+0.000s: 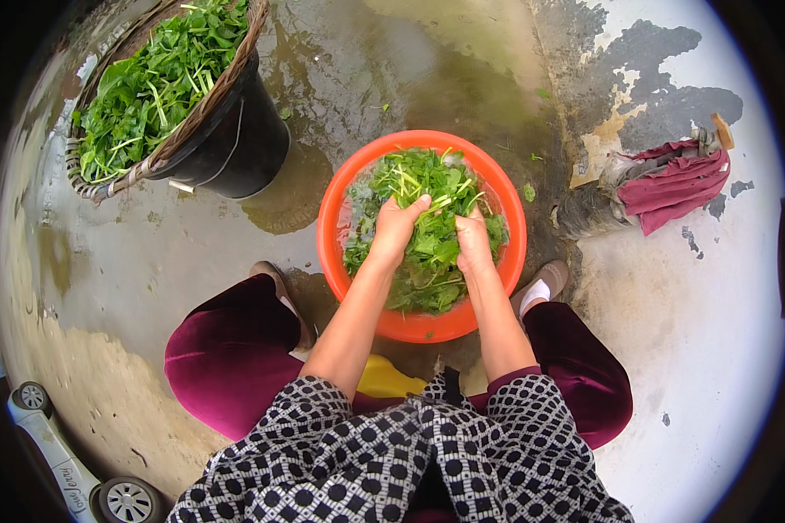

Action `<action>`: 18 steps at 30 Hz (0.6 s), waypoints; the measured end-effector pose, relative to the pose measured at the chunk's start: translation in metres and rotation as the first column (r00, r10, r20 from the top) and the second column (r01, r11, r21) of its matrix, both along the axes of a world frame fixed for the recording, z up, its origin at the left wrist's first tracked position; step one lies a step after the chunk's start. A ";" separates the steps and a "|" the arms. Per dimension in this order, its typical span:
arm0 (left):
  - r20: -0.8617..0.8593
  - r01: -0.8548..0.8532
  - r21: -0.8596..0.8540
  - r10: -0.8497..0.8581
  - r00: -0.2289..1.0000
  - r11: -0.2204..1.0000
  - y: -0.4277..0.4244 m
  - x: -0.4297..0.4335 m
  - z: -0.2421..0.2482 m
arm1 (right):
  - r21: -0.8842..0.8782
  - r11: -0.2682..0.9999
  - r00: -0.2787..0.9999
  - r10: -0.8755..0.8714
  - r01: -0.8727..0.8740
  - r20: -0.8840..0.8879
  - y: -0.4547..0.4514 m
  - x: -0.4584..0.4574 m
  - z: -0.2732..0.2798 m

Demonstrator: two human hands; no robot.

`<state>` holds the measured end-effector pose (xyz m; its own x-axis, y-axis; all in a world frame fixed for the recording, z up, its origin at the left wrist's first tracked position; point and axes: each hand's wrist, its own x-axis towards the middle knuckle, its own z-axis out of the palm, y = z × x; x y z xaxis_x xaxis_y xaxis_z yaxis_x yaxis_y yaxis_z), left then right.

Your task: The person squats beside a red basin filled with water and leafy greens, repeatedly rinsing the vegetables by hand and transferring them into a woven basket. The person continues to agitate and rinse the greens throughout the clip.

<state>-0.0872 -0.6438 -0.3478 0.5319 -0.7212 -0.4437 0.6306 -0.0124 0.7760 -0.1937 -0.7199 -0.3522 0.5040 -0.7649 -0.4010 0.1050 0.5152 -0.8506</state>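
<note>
An orange plastic basin [421,335] stands on the wet floor between my feet, holding water and leafy greens. Both hands are over the basin, gripping one bunch of green leafy vegetables [435,243] with pale stems. My left hand [395,227] holds the bunch from its left side, thumb lying on top. On the opposite side my right hand [473,240] is closed around leaves and stems, its fingers partly hidden by them. More greens [425,297] lie in the water beneath and around the bunch.
A wicker basket [163,153] heaped with greens rests tilted on a black bucket [248,144] at upper left. A dark red cloth [677,186] hangs over a post-like object at the peeling wall [687,340]. A wheeled toy car [72,461] is at lower left.
</note>
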 end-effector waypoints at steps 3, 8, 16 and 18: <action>0.099 -0.020 -0.112 0.031 0.995 0.993 0.002 0.002 0.012 | -0.158 0.987 1.000 -0.014 0.010 -0.025 -0.004 -0.008 0.020; 0.347 0.024 0.193 -0.091 0.934 0.981 0.011 0.020 0.009 | -0.346 0.928 0.959 0.035 -0.136 -0.283 -0.023 -0.033 0.036; 0.682 -0.028 0.713 -0.683 0.263 0.701 0.032 -0.008 -0.003 | -0.242 0.566 0.335 0.064 -0.788 -0.940 -0.007 -0.058 0.039; 0.609 0.045 0.785 -0.784 0.122 0.617 0.033 -0.019 -0.012 | -0.040 0.478 0.144 0.183 -0.878 -0.972 0.011 -0.053 0.024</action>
<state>-0.1065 -0.6111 -0.3593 0.4722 -0.8318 -0.2919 -0.6930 -0.5549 0.4603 -0.2470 -0.7092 -0.3281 0.5605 -0.6176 -0.5517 -0.8259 -0.4656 -0.3179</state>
